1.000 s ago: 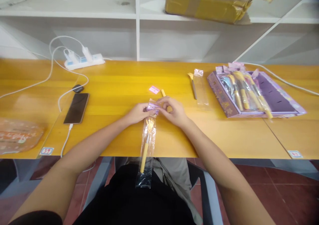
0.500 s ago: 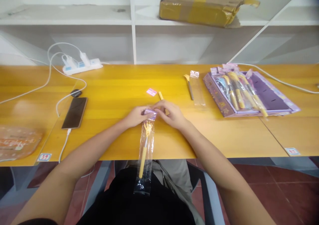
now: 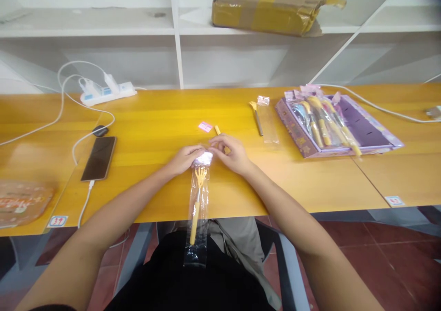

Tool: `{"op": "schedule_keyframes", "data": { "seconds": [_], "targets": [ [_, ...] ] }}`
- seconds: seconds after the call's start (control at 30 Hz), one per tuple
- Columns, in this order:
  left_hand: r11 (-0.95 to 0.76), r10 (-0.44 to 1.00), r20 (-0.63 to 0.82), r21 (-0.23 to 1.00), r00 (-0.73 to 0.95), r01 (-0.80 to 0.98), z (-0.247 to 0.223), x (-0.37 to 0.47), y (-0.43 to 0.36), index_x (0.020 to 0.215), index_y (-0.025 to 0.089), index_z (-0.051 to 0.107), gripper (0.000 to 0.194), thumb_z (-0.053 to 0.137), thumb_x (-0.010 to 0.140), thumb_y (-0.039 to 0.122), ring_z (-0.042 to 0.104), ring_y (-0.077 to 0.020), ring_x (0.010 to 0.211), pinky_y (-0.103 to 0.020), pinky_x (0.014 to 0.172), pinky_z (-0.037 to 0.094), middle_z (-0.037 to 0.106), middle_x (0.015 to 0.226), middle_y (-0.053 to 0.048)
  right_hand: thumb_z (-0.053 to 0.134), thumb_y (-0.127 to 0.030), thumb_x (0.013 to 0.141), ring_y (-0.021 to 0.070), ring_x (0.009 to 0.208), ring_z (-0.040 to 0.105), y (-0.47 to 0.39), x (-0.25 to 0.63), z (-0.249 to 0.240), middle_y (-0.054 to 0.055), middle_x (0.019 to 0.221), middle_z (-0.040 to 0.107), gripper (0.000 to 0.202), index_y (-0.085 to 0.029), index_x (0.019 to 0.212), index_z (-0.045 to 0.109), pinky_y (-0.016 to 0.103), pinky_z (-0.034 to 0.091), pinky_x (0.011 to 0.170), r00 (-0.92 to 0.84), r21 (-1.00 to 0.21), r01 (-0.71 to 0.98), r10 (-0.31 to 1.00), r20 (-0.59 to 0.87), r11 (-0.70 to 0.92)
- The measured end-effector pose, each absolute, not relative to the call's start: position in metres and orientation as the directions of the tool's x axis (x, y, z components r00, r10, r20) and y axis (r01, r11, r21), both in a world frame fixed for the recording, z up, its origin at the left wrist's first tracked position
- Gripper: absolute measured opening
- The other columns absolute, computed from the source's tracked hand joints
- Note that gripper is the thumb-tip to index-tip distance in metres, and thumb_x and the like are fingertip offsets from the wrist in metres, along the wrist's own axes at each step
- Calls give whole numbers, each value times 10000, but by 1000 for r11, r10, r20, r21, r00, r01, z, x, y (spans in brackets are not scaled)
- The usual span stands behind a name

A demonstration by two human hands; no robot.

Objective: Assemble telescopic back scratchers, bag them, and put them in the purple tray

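A clear plastic bag (image 3: pixel 206 210) with a header card on top hangs over the table edge, its lower end against my black shirt. Inside lies a back scratcher (image 3: pixel 195 217) with a yellow hand-shaped head, metal rod and yellow handle. My left hand (image 3: pixel 186 158) pinches the bag's top at the left corner. At the right corner, my right hand (image 3: pixel 232 154) has its fingers pinched on the same top edge. Just beyond the right hand is a yellow stick-like piece (image 3: pixel 217 130), partly hidden by it. A small pink card (image 3: pixel 205 126) rests flat nearby.
Farther right lie a loose scratcher piece (image 3: pixel 257 120) and a flat clear bag (image 3: pixel 270 127). A purple box (image 3: pixel 370 118) holds several bagged scratchers. To the left are a phone (image 3: pixel 98 158), cables and a power strip (image 3: pixel 108 93). A taped carton (image 3: pixel 268 8) sits on the shelf.
My left thumb has shifted from the header card's face to its upper edge, and the card now catches the light. The whole view has moved slightly.
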State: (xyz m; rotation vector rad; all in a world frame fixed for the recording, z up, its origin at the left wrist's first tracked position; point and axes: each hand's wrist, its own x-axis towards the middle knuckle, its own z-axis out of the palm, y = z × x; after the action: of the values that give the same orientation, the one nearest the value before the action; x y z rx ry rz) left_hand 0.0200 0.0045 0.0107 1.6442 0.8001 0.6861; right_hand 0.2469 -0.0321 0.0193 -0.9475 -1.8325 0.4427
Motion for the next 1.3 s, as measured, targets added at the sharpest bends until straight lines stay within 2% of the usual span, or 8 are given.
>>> {"op": "schedule_keyframes", "data": {
  "seconds": [0.27, 0.47, 0.63, 0.8, 1.0, 1.1, 1.2, 1.3],
  "targets": [
    [-79, 771, -57, 980, 634, 185, 9, 18, 5, 1112, 153, 783, 457, 685, 984, 580, 572, -134, 617, -262, 590, 439, 703, 799, -16, 715, -305, 1043, 130, 628, 559, -29, 250, 21, 3, 891, 717, 110, -241, 1131, 727, 312, 533, 720, -140, -645, 442, 758, 637, 623],
    [-74, 781, -75, 975, 620, 211, 4, 19, 5, 1142, 145, 785, 439, 784, 935, 532, 682, -167, 756, -272, 656, 498, 810, 992, -95, 739, -284, 1016, 104, 568, 510, -32, 252, 23, -6, 923, 760, 148, -240, 1156, 717, 294, 527, 685, -102, -694, 409, 785, 611, 593],
    [-39, 787, -77, 984, 612, 174, 4, 21, 6, 1171, 148, 785, 490, 792, 922, 570, 624, -138, 654, -264, 594, 454, 780, 893, -61, 736, -298, 1023, 109, 581, 526, -36, 252, 24, 7, 905, 762, 123, -236, 1128, 751, 282, 510, 643, -266, -677, 391, 781, 566, 624],
    [-59, 791, -16, 993, 611, 103, 6, 21, 5, 1130, 154, 774, 486, 841, 881, 566, 709, -171, 838, -295, 755, 528, 796, 996, -77, 693, -253, 1044, 117, 615, 535, -33, 255, 22, 23, 953, 750, 112, -241, 1137, 752, 285, 511, 653, -327, -624, 389, 735, 594, 677],
    [-41, 783, -42, 992, 621, 118, 8, 20, 5, 1012, 145, 756, 538, 730, 944, 678, 559, -115, 580, -249, 545, 400, 660, 721, -4, 681, -231, 1039, 109, 611, 542, -34, 256, 23, 21, 988, 751, 114, -245, 1137, 736, 269, 495, 621, -377, -631, 365, 729, 572, 684],
    [-51, 784, -46, 989, 619, 138, 8, 20, 5, 1070, 141, 767, 545, 669, 988, 671, 573, -118, 585, -251, 540, 403, 721, 782, -40, 706, -272, 1030, 111, 605, 540, -35, 254, 23, -15, 854, 688, 96, -240, 1120, 719, 267, 488, 626, -336, -682, 350, 765, 549, 643],
    [-69, 777, -52, 983, 628, 167, 7, 20, 5, 1189, 146, 769, 506, 669, 1005, 606, 612, -128, 632, -256, 561, 427, 805, 948, -92, 775, -358, 990, 116, 597, 492, -34, 250, 18, -59, 756, 558, 235, -245, 1167, 669, 264, 441, 597, -210, -769, 355, 847, 488, 531],
    [-105, 780, -48, 973, 624, 206, 6, 19, 5, 1144, 142, 780, 453, 668, 1011, 560, 591, -125, 607, -266, 571, 436, 815, 942, -95, 830, -437, 938, 108, 602, 500, -29, 247, 9, -58, 841, 575, 470, -253, 1307, 605, 262, 427, 571, -218, -857, 310, 908, 357, 411]
  ]
}}
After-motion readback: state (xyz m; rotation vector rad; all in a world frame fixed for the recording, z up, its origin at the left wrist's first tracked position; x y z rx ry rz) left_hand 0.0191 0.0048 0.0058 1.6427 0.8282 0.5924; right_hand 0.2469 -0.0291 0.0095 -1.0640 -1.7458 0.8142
